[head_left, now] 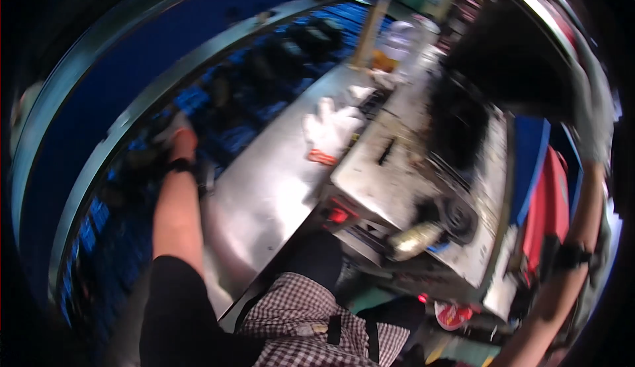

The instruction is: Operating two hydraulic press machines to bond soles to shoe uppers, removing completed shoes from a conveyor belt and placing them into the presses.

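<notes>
My left hand (177, 134), in a glove with an orange cuff, reaches over a dark, blue-lit area of jumbled dark pieces (264, 62) on the left. Motion smears its fingers, so anything it holds cannot be made out. On the far right my gloved right hand (593, 112) is raised beside the pale edge (542, 11) of a large dark panel. Its fingers are blurred too, and whether they grip that edge is unclear. Between my arms, a loose white glove (327, 129) with an orange cuff lies on a shiny metal ledge (258, 195).
A worn pale bench top (370, 175) carries a dark coiled item (456, 218) and a yellowish roll-shaped thing (417, 240). Clear containers (400, 39) stand at its far end. Red cloth-like material (549, 195) hangs by the right arm. A curved blue wall (99, 89) borders the left.
</notes>
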A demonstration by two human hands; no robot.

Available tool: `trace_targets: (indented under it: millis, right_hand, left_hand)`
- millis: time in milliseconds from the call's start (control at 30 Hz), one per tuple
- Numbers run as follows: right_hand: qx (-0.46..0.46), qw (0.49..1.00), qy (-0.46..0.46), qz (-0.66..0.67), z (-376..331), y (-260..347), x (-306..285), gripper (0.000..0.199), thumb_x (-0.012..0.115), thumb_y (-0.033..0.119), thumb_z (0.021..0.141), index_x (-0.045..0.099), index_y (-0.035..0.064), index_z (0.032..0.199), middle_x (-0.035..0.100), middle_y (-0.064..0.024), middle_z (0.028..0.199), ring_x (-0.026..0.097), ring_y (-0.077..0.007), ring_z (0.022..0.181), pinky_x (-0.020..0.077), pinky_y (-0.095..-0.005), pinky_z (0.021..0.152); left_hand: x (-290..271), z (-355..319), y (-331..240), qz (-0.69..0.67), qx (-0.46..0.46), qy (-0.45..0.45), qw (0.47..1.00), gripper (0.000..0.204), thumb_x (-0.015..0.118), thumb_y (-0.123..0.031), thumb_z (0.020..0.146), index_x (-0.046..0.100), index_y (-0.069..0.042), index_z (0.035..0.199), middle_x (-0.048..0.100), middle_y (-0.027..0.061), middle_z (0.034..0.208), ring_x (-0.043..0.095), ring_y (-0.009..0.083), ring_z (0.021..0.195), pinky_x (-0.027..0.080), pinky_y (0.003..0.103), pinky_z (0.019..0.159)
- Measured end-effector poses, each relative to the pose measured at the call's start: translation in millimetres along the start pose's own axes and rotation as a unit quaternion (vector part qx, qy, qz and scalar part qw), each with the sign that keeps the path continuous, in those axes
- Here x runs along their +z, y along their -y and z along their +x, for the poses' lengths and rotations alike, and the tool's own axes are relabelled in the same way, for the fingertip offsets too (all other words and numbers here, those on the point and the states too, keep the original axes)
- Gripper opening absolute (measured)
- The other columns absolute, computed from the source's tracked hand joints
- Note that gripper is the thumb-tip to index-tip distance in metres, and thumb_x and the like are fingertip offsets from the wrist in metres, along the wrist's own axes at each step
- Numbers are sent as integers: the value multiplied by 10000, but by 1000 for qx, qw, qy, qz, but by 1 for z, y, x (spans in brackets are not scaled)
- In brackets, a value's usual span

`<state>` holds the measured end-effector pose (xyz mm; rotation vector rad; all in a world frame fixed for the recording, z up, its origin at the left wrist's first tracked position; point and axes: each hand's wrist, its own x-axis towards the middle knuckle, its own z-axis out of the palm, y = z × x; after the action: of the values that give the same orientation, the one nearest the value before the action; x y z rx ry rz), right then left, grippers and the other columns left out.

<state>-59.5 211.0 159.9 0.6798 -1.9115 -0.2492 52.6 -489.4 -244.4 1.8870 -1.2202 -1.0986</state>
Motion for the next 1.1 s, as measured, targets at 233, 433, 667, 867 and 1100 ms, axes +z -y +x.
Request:
trace_targets:
  millis: [233,433,667,867,1100]
  right_hand:
    - [15,982,-32,184,0,72,-36,462,641,103,999,545,12,1442,514,-191,1427,635,-282,1201,545,-391,1032]
    - [-188,947,-82,249,-45,138,-44,380,641,301,966,674,75,1270,682,-184,1142,659,-357,1088,511,-419,970]
    - [165,625,353,676,-88,260,-35,701,537,476,1053,315,107,1606,556,-195,1440,639,-306,1156,498,-383,995]
    - [356,289,305,835,-75,215,-45,677,574,394,1012,275,227,1596,569,-59,1377,638,-186,1203,581,-433,967]
    - [517,254,217,789,-119,107,62,529,652,352,948,555,107,1406,720,-87,1077,710,-202,1014,613,-421,808]
  left_hand:
    - [-36,50,33,-322,-95,525,783,378,631,-357,893,721,-90,1145,750,106,1091,728,292,1007,591,466,868]
    - [-162,-84,27,-382,-135,539,738,528,661,-361,856,667,-36,1272,682,156,1310,661,351,1201,521,547,1016]
    - [-173,-268,28,-350,-187,779,485,699,609,-290,860,520,33,1474,610,223,1432,610,350,1306,461,503,1163]
    - [-148,-385,-2,-285,-212,849,391,523,539,-282,984,578,70,1369,655,227,1349,644,353,1243,436,508,1179]
    - [-123,-447,-37,-264,226,787,510,736,658,-308,996,342,-20,1595,431,190,1600,386,299,1497,269,410,1243]
